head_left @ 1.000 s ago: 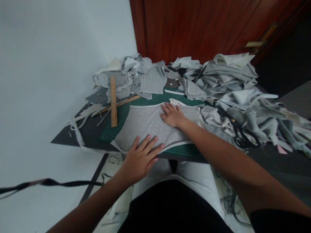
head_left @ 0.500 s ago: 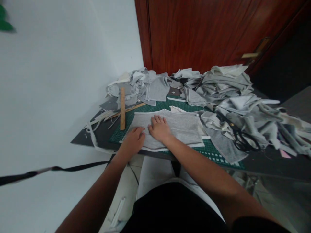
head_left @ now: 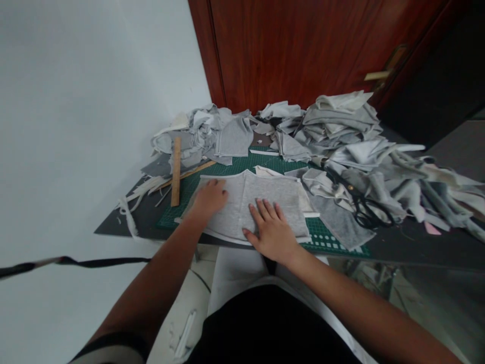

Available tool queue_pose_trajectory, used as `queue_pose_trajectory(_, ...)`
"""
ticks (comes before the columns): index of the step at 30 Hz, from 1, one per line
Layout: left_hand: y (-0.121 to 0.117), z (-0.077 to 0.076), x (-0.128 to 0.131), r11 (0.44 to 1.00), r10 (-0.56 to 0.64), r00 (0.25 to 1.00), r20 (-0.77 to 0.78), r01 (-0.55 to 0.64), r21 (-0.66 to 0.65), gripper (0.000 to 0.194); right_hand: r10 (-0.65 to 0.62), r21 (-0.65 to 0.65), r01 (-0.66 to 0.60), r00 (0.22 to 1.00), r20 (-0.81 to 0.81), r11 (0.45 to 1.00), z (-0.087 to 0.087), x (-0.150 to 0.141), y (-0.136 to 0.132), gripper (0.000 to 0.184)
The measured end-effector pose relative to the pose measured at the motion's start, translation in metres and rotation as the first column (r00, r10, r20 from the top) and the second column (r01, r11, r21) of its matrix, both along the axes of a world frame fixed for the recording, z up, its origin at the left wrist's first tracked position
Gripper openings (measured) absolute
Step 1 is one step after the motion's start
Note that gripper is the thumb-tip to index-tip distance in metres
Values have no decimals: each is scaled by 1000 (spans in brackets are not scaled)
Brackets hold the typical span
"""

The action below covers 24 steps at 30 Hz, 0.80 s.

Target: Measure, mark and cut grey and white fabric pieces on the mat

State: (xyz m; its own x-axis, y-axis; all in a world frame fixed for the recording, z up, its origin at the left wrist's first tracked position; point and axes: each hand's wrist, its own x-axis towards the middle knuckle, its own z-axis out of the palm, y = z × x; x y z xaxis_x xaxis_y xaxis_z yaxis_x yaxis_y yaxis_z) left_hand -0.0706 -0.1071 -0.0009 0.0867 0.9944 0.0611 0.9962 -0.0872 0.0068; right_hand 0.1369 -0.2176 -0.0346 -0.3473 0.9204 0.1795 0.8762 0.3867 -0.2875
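Note:
A flat piece of grey knit fabric point(head_left: 265, 194) lies on a green cutting mat point(head_left: 326, 230) at the near edge of a dark table. My left hand point(head_left: 209, 198) rests palm down on the fabric's left part, fingers flat. On the near right part my right hand point(head_left: 272, 230) presses down with fingers spread. Neither hand holds anything.
A wooden ruler point(head_left: 176, 171) lies left of the fabric. Black scissors point(head_left: 361, 207) sit to the right among heaps of grey fabric scraps point(head_left: 341, 136). A red-brown door point(head_left: 303, 50) stands behind. A black strap point(head_left: 76, 262) crosses the lower left.
My right hand has slid from the fabric's far middle to its near right part. My left hand has moved from the near edge up and left onto the fabric's left side.

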Motion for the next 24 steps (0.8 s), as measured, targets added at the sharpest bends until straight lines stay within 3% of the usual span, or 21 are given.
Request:
queue_pose_trajectory(3, 16, -6, 26, 1000, -25, 1000, 19, 25, -12, 50, 48, -18, -48, 999, 1, 999, 3, 0, 7, 74)
queue_pose_trajectory(6, 33, -11, 35, 999, 49, 998, 43, -48, -25, 56, 111, -39, -111, 994, -2, 993, 5, -3, 22, 76)
queue_pose_trajectory(12, 75, -7, 9, 971, 220, 973, 63, -213, -107, 65, 177, -41, -177, 984, -16, 983, 8, -12, 44, 76)
queue_pose_trajectory(18, 87, -1, -11, 970, 237, 970, 57, -233, -75, 61, 37, -19, -38, 997, -73, 999, 6, -9, 22, 79)
queue_pose_trajectory(21, 82, 0, 1, 994, 104, 994, 34, -105, 22, 60, 65, 4, -64, 994, -85, 998, 8, 4, 14, 69)
queue_pose_trajectory(24, 76, 2, 27, 971, -229, 973, 8, 228, 76, 66, -11, 75, 16, 997, -76, 997, 16, 26, 19, 54)
